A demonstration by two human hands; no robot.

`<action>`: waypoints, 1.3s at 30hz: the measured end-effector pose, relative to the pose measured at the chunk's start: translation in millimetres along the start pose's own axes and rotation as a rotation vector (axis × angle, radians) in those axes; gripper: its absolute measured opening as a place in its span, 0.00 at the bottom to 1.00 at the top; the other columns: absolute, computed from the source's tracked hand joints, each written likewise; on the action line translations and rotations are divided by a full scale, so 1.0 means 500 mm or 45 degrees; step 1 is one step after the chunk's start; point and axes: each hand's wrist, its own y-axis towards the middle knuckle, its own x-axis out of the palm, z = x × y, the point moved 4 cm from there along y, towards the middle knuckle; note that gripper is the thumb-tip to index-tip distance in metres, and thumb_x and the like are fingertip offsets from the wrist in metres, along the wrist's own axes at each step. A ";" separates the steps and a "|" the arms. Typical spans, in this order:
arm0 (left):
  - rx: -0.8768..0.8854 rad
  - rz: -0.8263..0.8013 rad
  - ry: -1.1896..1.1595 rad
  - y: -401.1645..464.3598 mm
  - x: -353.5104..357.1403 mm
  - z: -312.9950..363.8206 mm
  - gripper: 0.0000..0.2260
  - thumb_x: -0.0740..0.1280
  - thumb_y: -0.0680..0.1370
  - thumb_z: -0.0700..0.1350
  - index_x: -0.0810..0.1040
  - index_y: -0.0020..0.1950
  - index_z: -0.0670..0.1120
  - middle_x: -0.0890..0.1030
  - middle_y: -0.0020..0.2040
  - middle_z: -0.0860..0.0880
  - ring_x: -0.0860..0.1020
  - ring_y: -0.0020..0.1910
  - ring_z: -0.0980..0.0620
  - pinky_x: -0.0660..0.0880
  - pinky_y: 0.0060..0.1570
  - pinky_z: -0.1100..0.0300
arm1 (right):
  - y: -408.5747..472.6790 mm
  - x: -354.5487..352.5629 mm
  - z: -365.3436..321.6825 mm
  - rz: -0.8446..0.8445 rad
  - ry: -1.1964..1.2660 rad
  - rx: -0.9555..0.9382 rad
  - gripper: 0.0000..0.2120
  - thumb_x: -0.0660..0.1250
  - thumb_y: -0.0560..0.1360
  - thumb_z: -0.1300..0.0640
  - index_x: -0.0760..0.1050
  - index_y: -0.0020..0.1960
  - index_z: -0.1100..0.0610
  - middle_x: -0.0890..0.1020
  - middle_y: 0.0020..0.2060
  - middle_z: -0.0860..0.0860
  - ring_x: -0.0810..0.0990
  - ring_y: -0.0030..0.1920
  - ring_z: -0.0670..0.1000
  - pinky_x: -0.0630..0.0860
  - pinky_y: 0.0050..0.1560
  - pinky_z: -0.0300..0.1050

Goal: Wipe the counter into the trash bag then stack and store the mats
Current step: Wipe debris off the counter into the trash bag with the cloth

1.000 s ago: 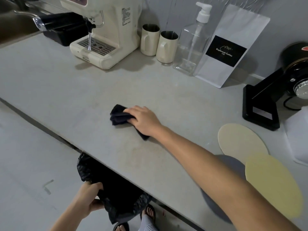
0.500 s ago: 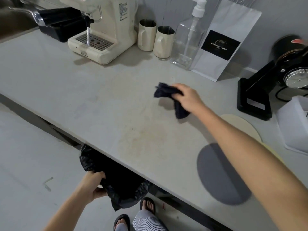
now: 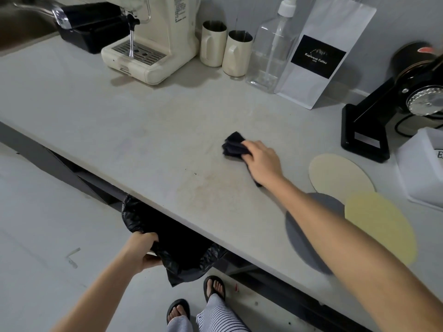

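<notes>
My right hand [image 3: 262,161] presses a dark folded cloth [image 3: 233,146] flat on the grey counter [image 3: 119,121], right of the middle. A faint brownish stain and a few dark specks lie on the counter in front of the cloth. Below the counter's front edge my left hand [image 3: 141,248] grips the rim of an open black trash bag [image 3: 182,248]. Three round mats lie at the right: a cream mat [image 3: 340,176], a yellow mat [image 3: 378,226] and a grey mat [image 3: 304,238] partly hidden by my forearm.
Along the back wall stand a cream espresso machine [image 3: 153,39], two cream jugs [image 3: 225,49], a clear pump bottle [image 3: 271,51] and a white coffee bag [image 3: 318,56]. A black grinder [image 3: 393,104] and a white container [image 3: 422,164] sit at the right. My sandalled feet are below.
My right hand swept the cloth from the counter's middle to the right and back, then drew it a little nearer. The left hand kept its hold on the trash bag.
</notes>
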 end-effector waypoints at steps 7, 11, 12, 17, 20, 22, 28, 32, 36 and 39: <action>-0.012 0.000 0.052 0.001 -0.008 -0.006 0.11 0.54 0.76 0.31 0.68 0.56 0.36 0.73 0.39 0.40 0.74 0.34 0.43 0.75 0.22 0.55 | -0.122 0.096 -0.233 -0.189 0.071 -0.340 0.18 0.57 0.77 0.54 0.67 0.67 0.52 0.73 0.66 0.53 0.72 0.57 0.64 0.69 0.60 0.57; -0.022 -0.010 0.058 -0.003 -0.015 -0.011 0.10 0.54 0.77 0.33 0.67 0.57 0.36 0.73 0.44 0.38 0.74 0.35 0.41 0.76 0.17 0.55 | -0.169 0.131 -0.313 -0.287 0.116 -0.435 0.18 0.56 0.78 0.55 0.67 0.68 0.53 0.73 0.65 0.53 0.72 0.57 0.65 0.68 0.60 0.58; -0.015 -0.012 0.058 -0.006 -0.020 -0.012 0.10 0.54 0.77 0.32 0.68 0.56 0.36 0.73 0.44 0.38 0.74 0.35 0.41 0.76 0.16 0.55 | -0.173 0.133 -0.326 -0.320 0.166 -0.440 0.18 0.57 0.78 0.56 0.68 0.67 0.53 0.74 0.64 0.54 0.73 0.58 0.64 0.68 0.61 0.57; 0.003 -0.041 0.064 -0.009 -0.029 -0.016 0.10 0.54 0.76 0.32 0.67 0.56 0.37 0.74 0.45 0.38 0.75 0.35 0.40 0.77 0.18 0.54 | -0.151 0.078 -0.318 -0.436 0.694 -0.247 0.15 0.63 0.74 0.62 0.75 0.60 0.58 0.81 0.58 0.57 0.77 0.57 0.53 0.66 0.49 0.36; 0.014 -0.045 0.101 -0.005 -0.038 -0.018 0.12 0.55 0.76 0.32 0.67 0.59 0.37 0.73 0.55 0.34 0.75 0.36 0.39 0.77 0.25 0.48 | -0.114 0.020 -0.263 -0.241 0.750 -0.136 0.15 0.64 0.73 0.64 0.75 0.60 0.59 0.81 0.56 0.58 0.76 0.53 0.50 0.64 0.45 0.33; 0.014 -0.055 0.109 -0.002 -0.041 -0.018 0.12 0.55 0.77 0.32 0.67 0.60 0.36 0.72 0.56 0.34 0.76 0.36 0.39 0.76 0.29 0.48 | -0.079 -0.022 -0.198 -0.071 0.697 -0.027 0.15 0.64 0.74 0.64 0.75 0.61 0.60 0.80 0.58 0.59 0.77 0.57 0.54 0.66 0.49 0.38; -0.003 -0.066 0.082 0.001 -0.043 -0.020 0.13 0.55 0.76 0.32 0.67 0.61 0.36 0.72 0.52 0.35 0.75 0.35 0.39 0.78 0.22 0.50 | -0.056 -0.034 -0.025 0.108 0.343 0.336 0.16 0.59 0.76 0.59 0.71 0.64 0.58 0.77 0.60 0.60 0.75 0.59 0.60 0.66 0.50 0.43; -0.014 -0.070 0.111 0.000 -0.048 -0.021 0.17 0.56 0.77 0.32 0.66 0.65 0.35 0.72 0.54 0.35 0.76 0.35 0.39 0.78 0.25 0.50 | -0.078 0.035 -0.098 0.054 0.195 0.154 0.18 0.60 0.76 0.57 0.70 0.65 0.54 0.75 0.63 0.57 0.74 0.61 0.60 0.69 0.59 0.49; -0.012 -0.066 0.105 0.000 -0.056 -0.022 0.17 0.56 0.77 0.33 0.66 0.66 0.35 0.73 0.55 0.34 0.76 0.36 0.40 0.76 0.16 0.56 | -0.116 0.090 -0.223 -0.029 0.152 -0.158 0.17 0.61 0.75 0.57 0.72 0.64 0.54 0.77 0.61 0.56 0.76 0.58 0.60 0.70 0.58 0.50; -0.002 -0.077 0.113 0.000 -0.060 -0.022 0.18 0.56 0.77 0.33 0.65 0.66 0.35 0.72 0.60 0.32 0.76 0.36 0.39 0.77 0.17 0.55 | -0.146 0.118 -0.298 -0.142 0.170 -0.342 0.17 0.60 0.75 0.57 0.72 0.64 0.54 0.77 0.61 0.55 0.76 0.58 0.60 0.70 0.57 0.50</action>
